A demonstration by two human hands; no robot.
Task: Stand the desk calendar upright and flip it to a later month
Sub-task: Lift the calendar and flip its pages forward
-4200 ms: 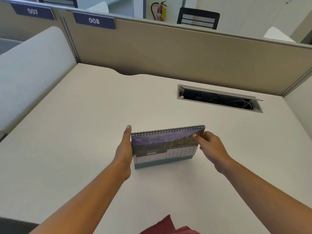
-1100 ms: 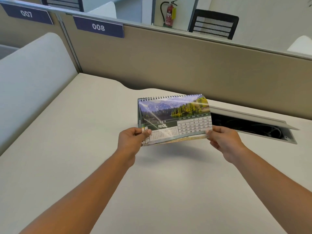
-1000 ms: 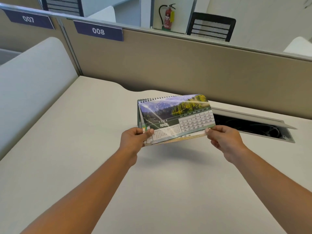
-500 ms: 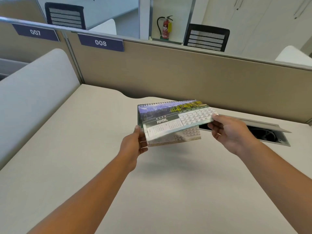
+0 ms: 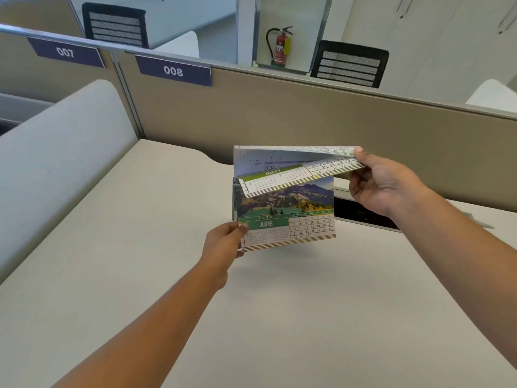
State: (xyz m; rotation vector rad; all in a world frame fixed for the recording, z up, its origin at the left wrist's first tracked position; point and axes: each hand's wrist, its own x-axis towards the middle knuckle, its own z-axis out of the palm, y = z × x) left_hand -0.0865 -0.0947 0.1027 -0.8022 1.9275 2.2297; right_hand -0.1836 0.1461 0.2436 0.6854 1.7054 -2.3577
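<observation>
I hold a spiral-bound desk calendar [image 5: 285,217] in the air above the beige desk [image 5: 140,247]. My left hand [image 5: 223,245] pinches its lower left corner, thumb on the front. The page facing me reads JUNE, with a mountain photo above the dates. My right hand [image 5: 383,183] grips the right edge of several lifted pages [image 5: 296,170], raised up and back toward the spiral; the lowest of them shows MAY. The calendar's stand and its back are hidden behind the pages.
A tan partition [image 5: 307,121] labelled 007 and 008 runs along the desk's far edge. A curved white divider [image 5: 56,155] borders the left side. An open cable slot [image 5: 363,217] lies in the desk just behind my right wrist.
My right hand has lifted the APRIL page and the MAY page up and backward, so JUNE now shows. The calendar has stayed in the air in my left hand.
</observation>
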